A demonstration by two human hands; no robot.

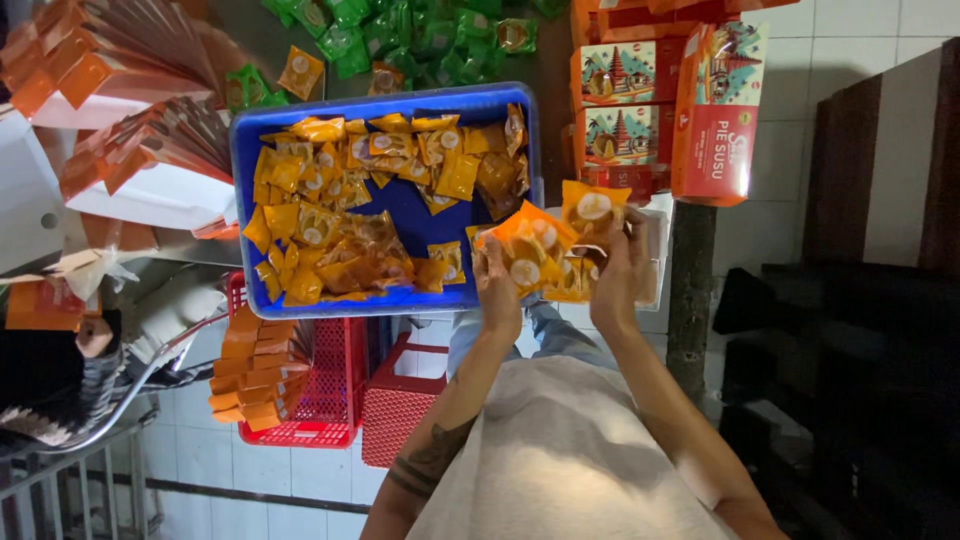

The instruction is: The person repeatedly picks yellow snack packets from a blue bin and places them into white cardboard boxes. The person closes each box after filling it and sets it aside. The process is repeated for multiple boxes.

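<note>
1. At far left, flat orange carton blanks (120, 60) are stacked in fanned piles; more folded orange pieces (255, 375) are stood in a red basket (320, 420) below.
2. Left of centre, a blue tray (245, 135) is held about half full of loose orange snack packets (340, 200); much of this stock is judged not yet handled.
3. Behind the tray, green packets (400, 35) are heaped apart from the orange ones.
4. At centre, the left hand (497, 290) is closed on a bundle of orange packets (535, 250), raised just beside the tray's right edge.
5. Beside it, the right hand (620, 275) is clamped on the same bundle, one packet being lifted at its top.
6. At right, printed red-and-orange boxes (715, 110) are stacked; whether they are filled cannot be told.
</note>
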